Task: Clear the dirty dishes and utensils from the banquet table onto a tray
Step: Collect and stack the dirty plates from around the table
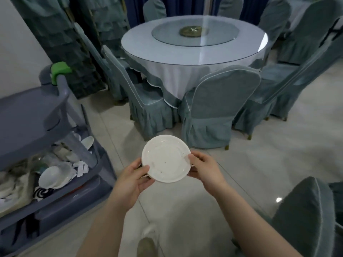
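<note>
Here both hands carry one white plate (166, 158) over the floor, between the cart (61, 101) on the left and the round table (193, 51) far ahead. The left hand (133, 179) grips the plate's near-left rim, thumb on top and fingers curled beneath. The right hand (206, 168) pinches the right rim the same way. The plate sits roughly level, tipped a little toward the camera, and a few dark specks mark its face. Something thin shows under it at both hands, possibly chopsticks, but that cannot be told for sure.

The step in hand looks like the carry to the cart. Its middle shelf (104, 184) already holds a heap of bowls (53, 175), spoons and broken-looking white pieces, so a flat spot is scarce. To do it well, keep the plate level while turning left, so crumbs do not slide off. Lower it onto a steady stack or a bare corner, not onto a tilted bowl. Mind the cart's slanted post (81, 147), which crosses the shelf opening. Set the plate down before letting go, one hand at a time, and free whatever lies under it last.
</note>
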